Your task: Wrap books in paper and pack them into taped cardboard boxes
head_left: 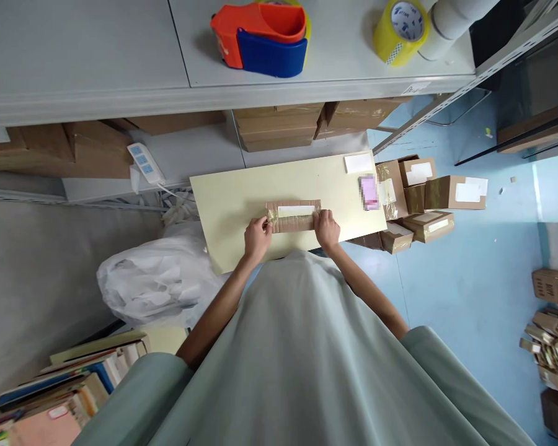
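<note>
A small brown cardboard box (294,217) with a white label lies on a pale yellow board (242,198). My left hand (257,237) grips the box's left end, fingers curled, where shiny clear tape covers the corner. At the right end my right hand (327,227) is closed on the box edge. Both forearms reach out over my pale green shirt.
A white label (358,163) and a pink item (369,191) lie on the board's right. Several taped boxes (423,198) are stacked on the blue floor. An orange-blue tape dispenser (263,38) and yellow tape roll (400,23) sit on the grey shelf. White plastic bag (153,279) left.
</note>
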`<state>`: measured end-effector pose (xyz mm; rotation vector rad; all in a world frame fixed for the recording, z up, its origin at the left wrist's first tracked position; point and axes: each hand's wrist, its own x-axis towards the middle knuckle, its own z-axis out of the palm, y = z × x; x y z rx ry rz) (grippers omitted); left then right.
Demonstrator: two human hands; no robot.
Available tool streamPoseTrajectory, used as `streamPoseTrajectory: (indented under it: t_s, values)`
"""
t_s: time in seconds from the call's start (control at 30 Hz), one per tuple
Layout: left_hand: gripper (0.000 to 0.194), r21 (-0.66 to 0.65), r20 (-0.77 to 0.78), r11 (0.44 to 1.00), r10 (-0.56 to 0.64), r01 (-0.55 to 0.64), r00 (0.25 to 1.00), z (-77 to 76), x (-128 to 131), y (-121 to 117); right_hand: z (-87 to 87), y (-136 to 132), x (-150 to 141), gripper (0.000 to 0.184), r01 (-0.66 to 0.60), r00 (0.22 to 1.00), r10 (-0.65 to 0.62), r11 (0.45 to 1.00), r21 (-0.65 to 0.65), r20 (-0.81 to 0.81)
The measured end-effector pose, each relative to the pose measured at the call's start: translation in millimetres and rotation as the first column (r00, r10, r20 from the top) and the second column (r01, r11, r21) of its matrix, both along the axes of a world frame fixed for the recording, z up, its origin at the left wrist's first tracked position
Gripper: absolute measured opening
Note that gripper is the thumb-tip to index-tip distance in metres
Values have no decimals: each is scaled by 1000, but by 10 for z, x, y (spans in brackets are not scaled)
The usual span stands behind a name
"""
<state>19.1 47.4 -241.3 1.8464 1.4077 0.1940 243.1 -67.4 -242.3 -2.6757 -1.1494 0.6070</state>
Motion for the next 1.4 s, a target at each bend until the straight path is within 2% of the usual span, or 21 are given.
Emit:
streamPoseTrajectory:
  t_s: [0.07, 0.13, 0.2, 0.3, 0.43, 0.57, 0.77, 0.87, 0.93, 1.03, 1.1, 1.2, 1.3, 1.4]
  values:
    - [20, 30, -42, 997, -66, 67, 997, 27, 17, -1, -36, 59, -117, 53, 7, 999, -6, 1000, -30, 44]
    - [28, 40, -93, 994, -100, 104, 991, 53, 67, 1, -62, 108, -200, 64, 16, 998, -14, 999, -31, 68]
    - [42, 37, -157, 995, -83, 90, 984, 61, 135, 12, -81, 130, -224, 71, 29, 997, -27, 999, -19, 70]
    - [51, 14, -198, 999, -44, 47, 979, 13, 191, 56, -99, 92, -143, 66, 56, 998, -56, 998, 3, 3]
    - [51, -26, -60, 997, -78, 77, 995, -124, 89, 133, -104, -70, 48, 49, 42, 990, -28, 994, 97, -142]
    - [48, -69, 47, 991, -111, 115, 993, -212, -49, 163, -77, -232, 137, 57, 52, 971, -2, 978, 202, -239]
    - [42, -140, 176, 978, -132, 157, 976, -154, -76, 124, 32, -394, 260, 72, 63, 948, 19, 967, 246, -317]
    - [35, -98, 215, 985, -121, 145, 969, -102, -4, 59, 84, -441, 411, 75, 72, 907, 61, 952, 296, -417]
    - [30, -38, 228, 992, -109, 121, 968, -86, 78, 0, 98, -446, 533, 74, 73, 897, 81, 943, 325, -435]
    - [26, -4, 186, 996, -83, 85, 979, -110, 228, -110, 72, -415, 736, 61, 43, 911, 111, 933, 358, -398]
    - [24, -34, 119, 998, -51, 56, 992, -152, 335, -196, 24, -384, 880, 49, 12, 921, 120, 942, 336, -371]
    - [22, -77, 11, 997, -7, 8, 1000, -218, 497, -338, -70, -356, 1094, 37, -42, 931, 111, 979, 199, -348]
    - [20, -86, -88, 995, 46, -54, 995, -254, 641, -474, -152, -382, 1284, 38, -123, 921, 144, 989, 82, -363]
    - [24, -88, -170, 989, 105, -121, 980, -246, 727, -577, -200, -441, 1457, 43, -246, 878, 241, 968, 43, -413]
